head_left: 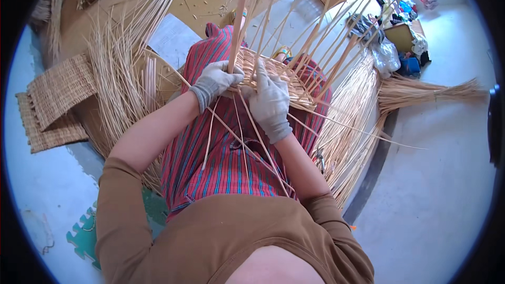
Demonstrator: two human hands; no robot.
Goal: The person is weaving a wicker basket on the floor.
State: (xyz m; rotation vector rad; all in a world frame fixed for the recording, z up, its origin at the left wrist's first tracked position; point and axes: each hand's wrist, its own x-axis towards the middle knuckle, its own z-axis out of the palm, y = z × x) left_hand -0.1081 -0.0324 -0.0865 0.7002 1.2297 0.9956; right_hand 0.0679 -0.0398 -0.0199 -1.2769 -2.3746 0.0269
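A partly woven wicker basket (265, 68) lies on my lap, with thin upright stakes (310, 37) standing from its far and right sides. My left hand (214, 80), in a pale grey glove, is closed round a flat wooden stake (238, 31) at the basket's near left corner. At the near edge, my right hand (269, 97), gloved too, has its index finger pointing up along a thin stake. Its thumb and other fingers are closed on a wicker strand by the weave; the grip is partly hidden. Loose strands (258, 131) hang from the near edge over my striped cloth.
Bundles of long wicker strands lie to the left (113, 68) and right (350, 110). Woven panels (60, 92) are stacked at far left. A white paper sheet (171, 39) lies beyond my left arm. Plastic bags (386, 55) and boxes are piled at the back right.
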